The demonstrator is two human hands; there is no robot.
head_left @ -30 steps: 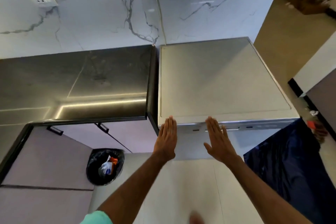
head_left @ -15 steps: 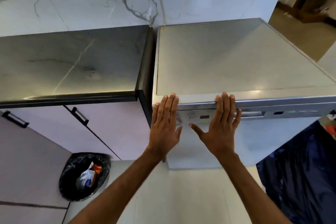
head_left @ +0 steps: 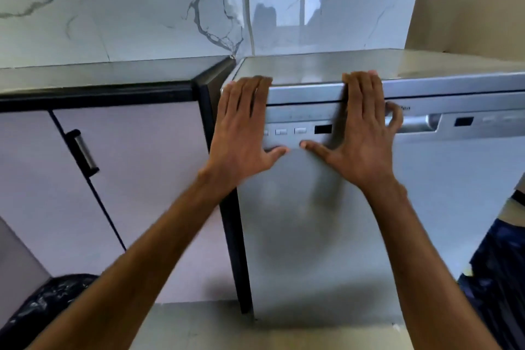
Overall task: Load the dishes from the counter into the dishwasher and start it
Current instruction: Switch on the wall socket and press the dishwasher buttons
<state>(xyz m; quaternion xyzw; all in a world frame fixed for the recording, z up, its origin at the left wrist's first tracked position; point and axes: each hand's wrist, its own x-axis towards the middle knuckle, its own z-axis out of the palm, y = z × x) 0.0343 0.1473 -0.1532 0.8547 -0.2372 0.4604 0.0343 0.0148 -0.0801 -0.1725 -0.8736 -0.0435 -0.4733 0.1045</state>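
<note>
Marble-walled kitchen, dishwasher (head_left: 426, 207) shut beside dark table (head_left: 113, 74).
Your left hand (head_left: 241, 128) and right hand (head_left: 360, 136) lie flat, fingers straight, gripping nothing, across the door's top and buttons (head_left: 299, 131). Risk: a palm may trigger a wrong button. Since a half-second ago, you've dropped lower; palms now cover the panel. No dishes visible.

white grey-veined marble wall (head_left: 127, 8), dark countertop (head_left: 108, 77) over pale cabinet doors (head_left: 136, 167), black bin bag (head_left: 42, 301) below.
</note>
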